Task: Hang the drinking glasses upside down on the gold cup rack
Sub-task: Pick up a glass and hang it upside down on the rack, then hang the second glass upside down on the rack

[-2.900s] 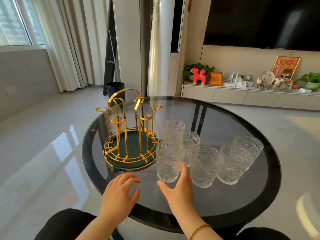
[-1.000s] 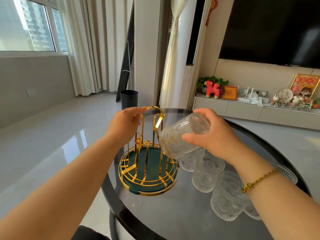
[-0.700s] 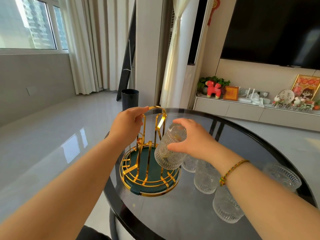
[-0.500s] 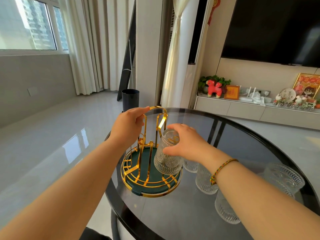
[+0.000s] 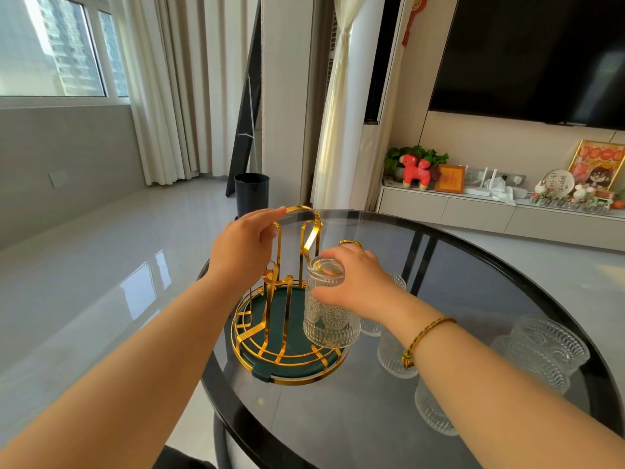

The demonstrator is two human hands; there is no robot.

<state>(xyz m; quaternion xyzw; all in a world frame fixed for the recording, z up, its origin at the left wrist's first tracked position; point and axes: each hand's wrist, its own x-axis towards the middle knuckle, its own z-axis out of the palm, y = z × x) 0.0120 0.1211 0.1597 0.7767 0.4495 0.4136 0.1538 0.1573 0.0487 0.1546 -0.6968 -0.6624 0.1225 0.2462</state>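
Note:
The gold cup rack (image 5: 313, 228) with its dark green round base stands at the left of the round glass table (image 5: 473, 252). My left hand (image 5: 243, 245) grips the rack's top loop. My right hand (image 5: 358, 282) holds an embossed drinking glass (image 5: 329, 319) upside down, upright over a peg on the rack's right side, its rim just above the green base. Several more drinking glasses (image 5: 394, 355) stand on the table to the right, partly hidden by my right arm; two sit at the far right (image 5: 541, 350).
A dark bin (image 5: 252, 194) stands on the floor beyond the table. A low cabinet (image 5: 473, 208) with ornaments runs along the back wall under a television. Curtains and a window fill the left.
My right hand lifted one glass from the table, turned it upside down and lowered it over a rack peg. My left hand moved from the table to the rack's top loop.

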